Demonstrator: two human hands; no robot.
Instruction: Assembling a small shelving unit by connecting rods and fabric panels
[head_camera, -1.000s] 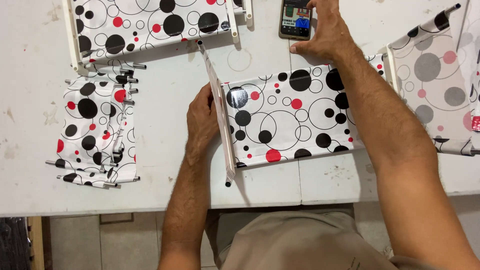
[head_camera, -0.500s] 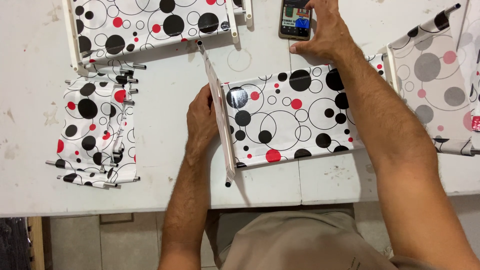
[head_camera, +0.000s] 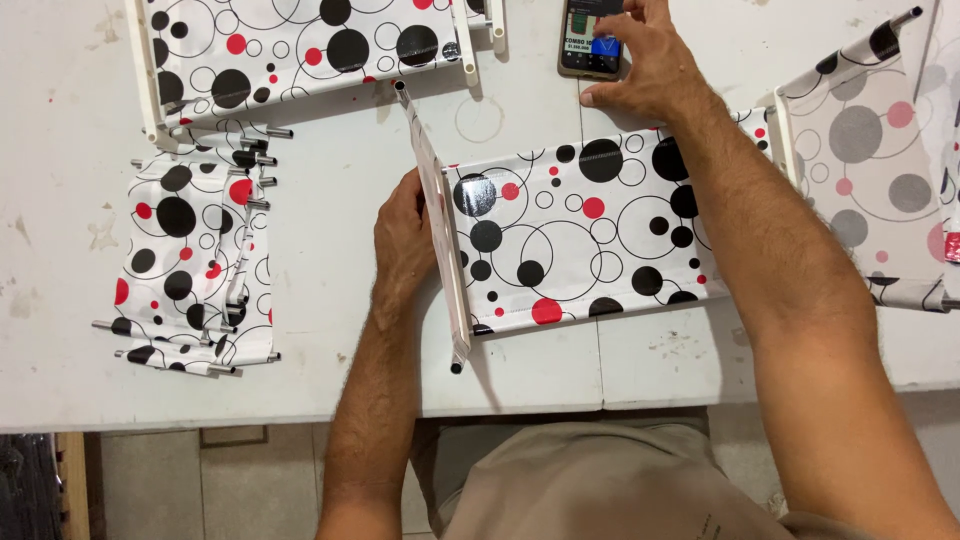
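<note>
Spotted panel mid-tabletop, left hand pinching its end rail; right hand spread on phone at far edge. Rolled panels stacked left.

The scene is brightly and evenly lit from above, with the white surface close to washed out yet still showing its scuffs and stains. Shadows are soft and short: a faint one lies under the left hand, and a thin one trails beside the white rail. The glossy dotted sheet throws a small patch of glare on one large black dot near its left end. The phone screen glows, its contents too small to make out. Focus is sharp across the middle; the floor at the lower left falls dim. Straight edges bow slightly toward the frame's borders.
</note>
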